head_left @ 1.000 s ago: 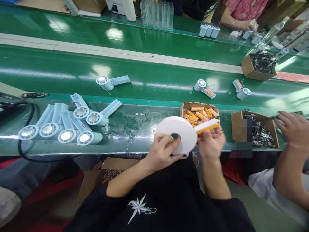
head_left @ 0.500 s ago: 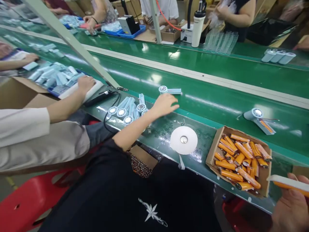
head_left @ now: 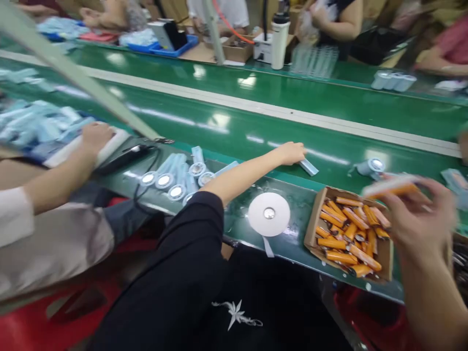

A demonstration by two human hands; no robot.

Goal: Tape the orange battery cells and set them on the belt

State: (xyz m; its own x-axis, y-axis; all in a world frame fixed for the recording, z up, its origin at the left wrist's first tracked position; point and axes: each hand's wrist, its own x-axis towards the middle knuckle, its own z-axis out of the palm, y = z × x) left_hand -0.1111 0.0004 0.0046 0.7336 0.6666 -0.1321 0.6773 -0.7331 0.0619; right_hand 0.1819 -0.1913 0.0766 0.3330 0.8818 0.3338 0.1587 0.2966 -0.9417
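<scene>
Just right of the upper middle of the frame, the left hand (head_left: 290,152) had its fingers curled over a pale-blue casing (head_left: 309,166), whose narrow end jutted out over the green belt (head_left: 329,139) while the rest was hidden beneath the hand. At the right of the frame, the right hand (head_left: 420,209) pinched a white-topped orange cell (head_left: 397,188) between thumb and fingers, above the right part of a cardboard box (head_left: 313,222) of similar cells. Left of that box a white tape roll (head_left: 259,217) lay flat on the tabletop (head_left: 236,222), with more casings (head_left: 164,181) clustered left of centre.
</scene>
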